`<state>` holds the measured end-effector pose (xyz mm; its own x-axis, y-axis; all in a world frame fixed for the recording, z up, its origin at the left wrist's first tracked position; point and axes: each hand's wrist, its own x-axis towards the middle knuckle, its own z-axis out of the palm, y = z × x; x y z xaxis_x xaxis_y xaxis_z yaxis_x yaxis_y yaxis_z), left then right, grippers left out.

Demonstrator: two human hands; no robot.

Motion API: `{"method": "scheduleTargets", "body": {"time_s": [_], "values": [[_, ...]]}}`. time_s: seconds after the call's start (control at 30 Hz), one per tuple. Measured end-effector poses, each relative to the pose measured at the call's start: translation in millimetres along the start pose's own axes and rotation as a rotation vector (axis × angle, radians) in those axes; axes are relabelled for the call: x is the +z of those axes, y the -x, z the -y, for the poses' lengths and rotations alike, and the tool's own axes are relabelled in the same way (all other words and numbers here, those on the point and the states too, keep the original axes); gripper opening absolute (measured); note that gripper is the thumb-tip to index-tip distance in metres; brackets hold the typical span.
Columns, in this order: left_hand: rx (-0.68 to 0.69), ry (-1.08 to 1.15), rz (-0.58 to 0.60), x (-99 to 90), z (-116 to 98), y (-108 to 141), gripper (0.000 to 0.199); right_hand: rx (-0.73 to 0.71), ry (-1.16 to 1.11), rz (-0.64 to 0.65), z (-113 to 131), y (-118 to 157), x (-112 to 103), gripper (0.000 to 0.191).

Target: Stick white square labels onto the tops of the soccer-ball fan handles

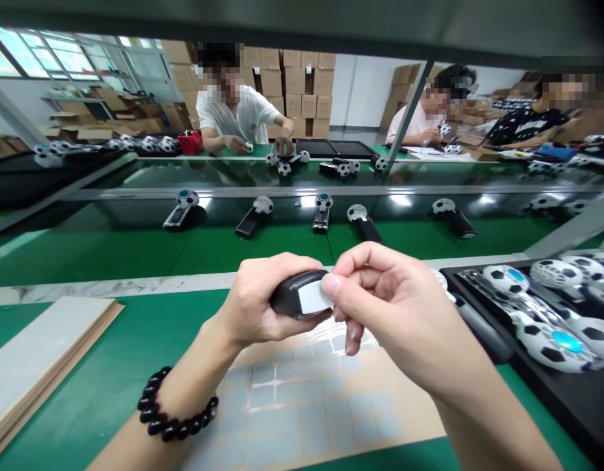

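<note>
Beaded bracelet [169,418] sits nearest, behind the left hand [255,301], whose fingers grasp a black case [287,297] by its sides, apparently keeping its end exposed. Right hand [380,288] pinches the edge of a white label [310,298] there, seemingly for fine control. Sticker sheet [331,392] lies beneath, within reach, on the tabletop [110,366].

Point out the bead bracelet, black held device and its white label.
Bead bracelet [170,429]: head view, lower beads.
Black held device [285,297]: head view, casing beside label.
White label [314,298]: head view, middle.
</note>
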<state>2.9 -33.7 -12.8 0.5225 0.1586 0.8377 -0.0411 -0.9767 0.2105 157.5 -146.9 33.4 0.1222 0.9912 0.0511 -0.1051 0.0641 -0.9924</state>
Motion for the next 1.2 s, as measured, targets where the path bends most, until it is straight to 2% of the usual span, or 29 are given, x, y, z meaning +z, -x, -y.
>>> {"method": "scheduleTargets", "body": {"time_s": [0.2,0.33,0.4,0.47,0.53,0.6,0.67,0.77,0.83,0.9,0.97,1.0,1.07,1.13,1.2], "values": [[-0.006,-0.007,0.008,-0.5,-1,0,0.026,-0.004,0.008,-0.008,-1,0,1,0.014],[0.007,0.006,0.007,-0.8,0,1,0.027,-0.055,0.05,-0.011,1,1,1,0.013],[0.007,0.012,0.005,-1.5,1,2,0.028,-0.111,0.128,-0.011,1,1,-1,0.018],[-0.01,0.015,0.004,-2.5,0,1,0.031,-0.184,0.254,-0.086,0,0,-5,0.023],[-0.027,0.015,0.009,-3.5,-1,-1,0.03,-0.21,0.339,-0.136,-5,-2,-6,0.02],[-0.02,0.022,0.019,-4.2,-2,-3,0.026,-0.172,0.337,-0.057,-12,-5,-4,0.026],[-0.016,0.03,0.033,-4.9,-1,-2,0.023,-0.109,0.272,0.108,-22,-11,-3,0.036],[-0.049,0.056,0.103,-6.2,9,5,0.032,-0.107,0.26,0.328,-41,-32,-10,0.033],[-0.071,0.077,0.159,-7.0,24,12,0.041,-0.139,0.438,0.31,-55,-52,-25,0.024],[-0.098,0.032,0.169,-7.5,47,19,0.044,-0.146,0.663,0.119,-70,-77,-44,0.023],[-0.118,-0.107,0.126,-7.7,78,26,0.043,-0.118,0.804,-0.079,-84,-102,-61,0.021],[-0.134,-0.192,0.113,-7.5,96,28,0.044,-0.103,0.868,-0.136,-90,-114,-66,0.021],[-0.194,-0.337,0.133,-6.6,133,35,0.047,-0.08,0.977,-0.18,-99,-139,-70,0.029],[-0.292,-0.416,0.225,-5.1,166,44,0.042,-0.061,1.049,-0.189,-103,-162,-69,0.034],[-0.375,-0.448,0.341,-4.3,190,55,0.039,-0.018,1.082,-0.22,-104,-183,-70,0.037]]}}
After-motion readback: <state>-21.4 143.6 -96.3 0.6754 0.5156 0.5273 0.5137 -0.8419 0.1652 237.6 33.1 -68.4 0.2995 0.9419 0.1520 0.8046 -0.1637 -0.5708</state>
